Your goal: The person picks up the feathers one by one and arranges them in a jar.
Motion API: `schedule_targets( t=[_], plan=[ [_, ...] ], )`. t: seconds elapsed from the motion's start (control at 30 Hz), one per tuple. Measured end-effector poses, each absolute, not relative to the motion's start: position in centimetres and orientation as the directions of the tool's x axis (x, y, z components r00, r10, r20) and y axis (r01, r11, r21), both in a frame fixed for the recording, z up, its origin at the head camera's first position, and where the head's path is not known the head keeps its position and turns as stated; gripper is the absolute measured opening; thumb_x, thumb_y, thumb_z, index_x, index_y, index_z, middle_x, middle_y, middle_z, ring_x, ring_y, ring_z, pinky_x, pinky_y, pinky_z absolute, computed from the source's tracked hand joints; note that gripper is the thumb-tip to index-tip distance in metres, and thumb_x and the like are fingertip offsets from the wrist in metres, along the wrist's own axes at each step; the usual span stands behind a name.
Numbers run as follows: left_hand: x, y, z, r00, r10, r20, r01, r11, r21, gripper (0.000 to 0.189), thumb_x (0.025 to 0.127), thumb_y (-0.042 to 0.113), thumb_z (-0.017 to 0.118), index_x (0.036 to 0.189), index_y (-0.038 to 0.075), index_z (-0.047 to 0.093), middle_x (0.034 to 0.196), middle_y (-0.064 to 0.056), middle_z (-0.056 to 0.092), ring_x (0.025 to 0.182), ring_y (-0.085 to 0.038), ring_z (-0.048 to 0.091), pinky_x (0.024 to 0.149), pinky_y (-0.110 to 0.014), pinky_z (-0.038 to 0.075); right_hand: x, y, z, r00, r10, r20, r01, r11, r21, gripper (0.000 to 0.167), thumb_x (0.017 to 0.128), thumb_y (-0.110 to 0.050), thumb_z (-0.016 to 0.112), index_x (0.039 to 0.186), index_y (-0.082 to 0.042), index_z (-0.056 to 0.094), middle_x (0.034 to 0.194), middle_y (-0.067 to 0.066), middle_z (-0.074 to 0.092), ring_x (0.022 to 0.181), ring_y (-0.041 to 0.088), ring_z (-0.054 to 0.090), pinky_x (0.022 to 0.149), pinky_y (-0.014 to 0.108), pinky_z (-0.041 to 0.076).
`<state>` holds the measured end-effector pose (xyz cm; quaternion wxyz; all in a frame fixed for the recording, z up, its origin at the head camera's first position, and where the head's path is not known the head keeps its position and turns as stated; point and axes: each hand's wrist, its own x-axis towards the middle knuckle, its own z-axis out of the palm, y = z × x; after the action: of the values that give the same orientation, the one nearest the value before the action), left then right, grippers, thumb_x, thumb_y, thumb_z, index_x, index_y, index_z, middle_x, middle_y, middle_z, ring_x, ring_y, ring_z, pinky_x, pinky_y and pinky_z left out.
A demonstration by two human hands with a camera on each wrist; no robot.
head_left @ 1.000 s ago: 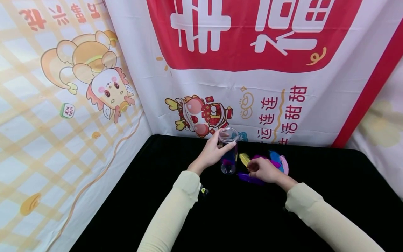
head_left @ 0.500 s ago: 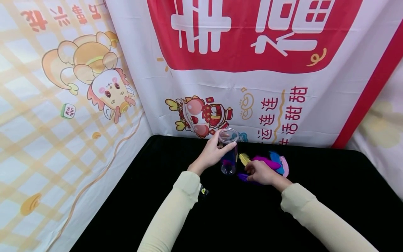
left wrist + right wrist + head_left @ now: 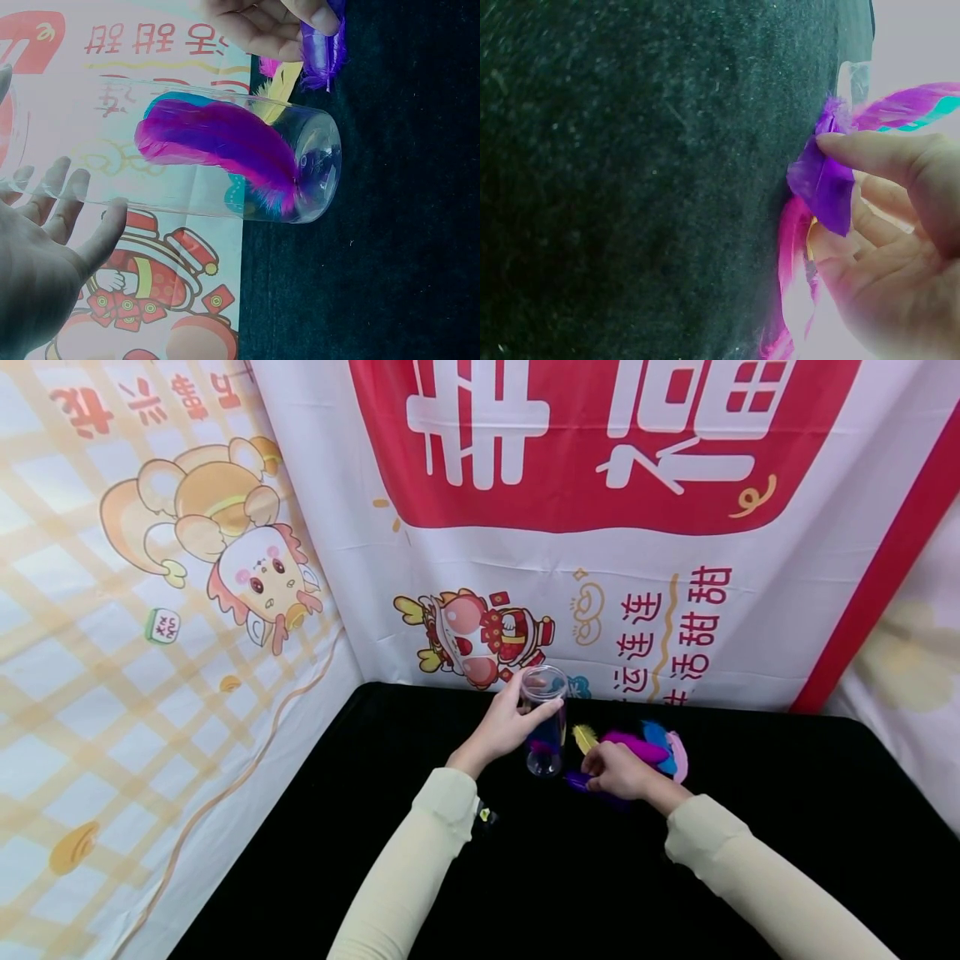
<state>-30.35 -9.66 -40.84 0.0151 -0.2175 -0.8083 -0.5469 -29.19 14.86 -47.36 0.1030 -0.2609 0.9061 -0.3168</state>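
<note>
My left hand (image 3: 504, 722) grips a clear plastic jar (image 3: 543, 765) near its open rim and keeps it upright on the black table. Inside, a magenta-purple feather (image 3: 217, 139) stands with blue showing behind it. To the jar's right, my right hand (image 3: 622, 772) pinches a purple feather (image 3: 826, 176) between thumb and fingers, low over the cloth. A yellow feather (image 3: 584, 739) lies just past the fingertips. Behind the hand are a magenta feather (image 3: 637, 746), a blue feather (image 3: 654, 732) and a pale pink feather (image 3: 679, 757).
Black cloth (image 3: 570, 877) covers the table. A white printed cloth (image 3: 592, 552) hangs right behind its back edge, and a checked one (image 3: 150, 710) runs down the left side. A small dark object with a yellow-green mark (image 3: 486, 816) shows beside the left sleeve.
My right hand has shifted slightly left and its fingers have come onto the purple feather, uncovering more of the magenta one. The left hand and jar have stayed put.
</note>
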Motion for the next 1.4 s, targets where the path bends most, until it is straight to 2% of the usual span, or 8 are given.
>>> schedule_targets(
  t=[0.2, 0.4, 0.47, 0.7, 0.83, 1.1, 1.27, 1.4],
  plan=[
    [-30.3, -9.6, -40.9, -0.901, 0.342, 0.267, 0.374, 0.3, 0.878, 0.06, 0.097, 0.048, 0.069, 0.147, 0.025, 0.045, 0.14, -0.008, 0.058, 0.127, -0.013, 0.056, 0.105, -0.043, 0.049, -29.0, 15.2, -47.0, -0.846, -0.532, -0.032, -0.374, 0.635, -0.676, 0.013, 0.081, -0.005, 0.083, 0.092, -0.003, 0.075, 0.081, 0.001, 0.073, 0.076, 0.012, 0.065, 0.071, 0.033, 0.056],
    [-30.3, -9.7, -40.8, -0.905, 0.337, 0.259, 0.368, 0.316, 0.875, 0.06, 0.097, 0.05, 0.068, 0.147, 0.027, 0.045, 0.136, 0.002, 0.059, 0.127, -0.011, 0.055, 0.105, -0.042, 0.049, -28.8, 15.4, -46.3, -0.852, -0.515, -0.093, -0.238, 0.54, -0.807, 0.009, 0.086, 0.001, 0.075, 0.093, 0.005, 0.071, 0.072, 0.007, 0.069, 0.061, 0.013, 0.059, 0.056, 0.028, 0.05],
    [-30.3, -9.8, -40.8, -0.905, 0.339, 0.256, 0.366, 0.313, 0.876, 0.061, 0.097, 0.05, 0.068, 0.147, 0.027, 0.044, 0.137, 0.001, 0.059, 0.127, -0.011, 0.055, 0.105, -0.043, 0.049, -28.7, 15.6, -45.9, -0.854, -0.509, -0.105, -0.202, 0.513, -0.834, 0.009, 0.088, 0.003, 0.074, 0.094, 0.007, 0.069, 0.073, 0.01, 0.069, 0.06, 0.015, 0.061, 0.054, 0.029, 0.051],
    [-30.4, -9.7, -40.9, -0.903, 0.347, 0.253, 0.364, 0.308, 0.879, 0.06, 0.097, 0.051, 0.067, 0.147, 0.026, 0.044, 0.138, -0.001, 0.058, 0.129, -0.013, 0.054, 0.106, -0.044, 0.048, -28.6, 16.3, -44.6, -0.864, -0.494, -0.1, -0.182, 0.49, -0.853, 0.011, 0.092, -0.004, 0.074, 0.096, 0.006, 0.071, 0.081, 0.015, 0.072, 0.072, 0.025, 0.067, 0.063, 0.037, 0.056],
    [-30.3, -9.7, -40.7, -0.907, 0.344, 0.243, 0.356, 0.317, 0.879, 0.064, 0.098, 0.048, 0.067, 0.15, 0.019, 0.043, 0.138, 0.0, 0.058, 0.13, -0.014, 0.054, 0.107, -0.044, 0.047, -28.7, 16.7, -44.2, -0.876, -0.474, -0.092, -0.172, 0.486, -0.857, 0.013, 0.093, -0.008, 0.074, 0.097, 0.004, 0.072, 0.085, 0.015, 0.073, 0.074, 0.026, 0.067, 0.064, 0.04, 0.057],
    [-28.4, -9.9, -38.1, -0.904, 0.378, 0.201, 0.331, 0.32, 0.888, 0.062, 0.102, 0.033, 0.066, 0.152, 0.008, 0.04, 0.141, -0.009, 0.057, 0.133, -0.022, 0.053, 0.108, -0.046, 0.047, -28.6, 17.1, -43.3, -0.898, -0.432, -0.078, -0.158, 0.484, -0.861, 0.012, 0.094, -0.008, 0.073, 0.095, 0.004, 0.071, 0.087, 0.014, 0.074, 0.08, 0.034, 0.069, 0.065, 0.038, 0.058],
    [-29.3, -9.8, -39.4, -0.908, 0.362, 0.213, 0.334, 0.315, 0.888, 0.059, 0.101, 0.039, 0.066, 0.15, 0.017, 0.042, 0.141, -0.006, 0.057, 0.132, -0.019, 0.053, 0.109, -0.046, 0.046, -28.6, 17.1, -42.8, -0.905, -0.418, -0.082, -0.136, 0.467, -0.874, 0.011, 0.094, -0.006, 0.072, 0.095, 0.005, 0.07, 0.088, 0.015, 0.075, 0.084, 0.035, 0.071, 0.063, 0.034, 0.056],
    [-30.2, -9.8, -40.6, -0.908, 0.344, 0.24, 0.353, 0.317, 0.88, 0.059, 0.098, 0.048, 0.067, 0.148, 0.025, 0.044, 0.138, 0.0, 0.058, 0.129, -0.015, 0.055, 0.107, -0.045, 0.048, -28.6, 17.1, -42.4, -0.912, -0.404, -0.07, -0.138, 0.464, -0.875, 0.014, 0.093, -0.008, 0.074, 0.094, 0.005, 0.07, 0.085, 0.013, 0.074, 0.072, 0.025, 0.069, 0.062, 0.035, 0.055]
  ],
)
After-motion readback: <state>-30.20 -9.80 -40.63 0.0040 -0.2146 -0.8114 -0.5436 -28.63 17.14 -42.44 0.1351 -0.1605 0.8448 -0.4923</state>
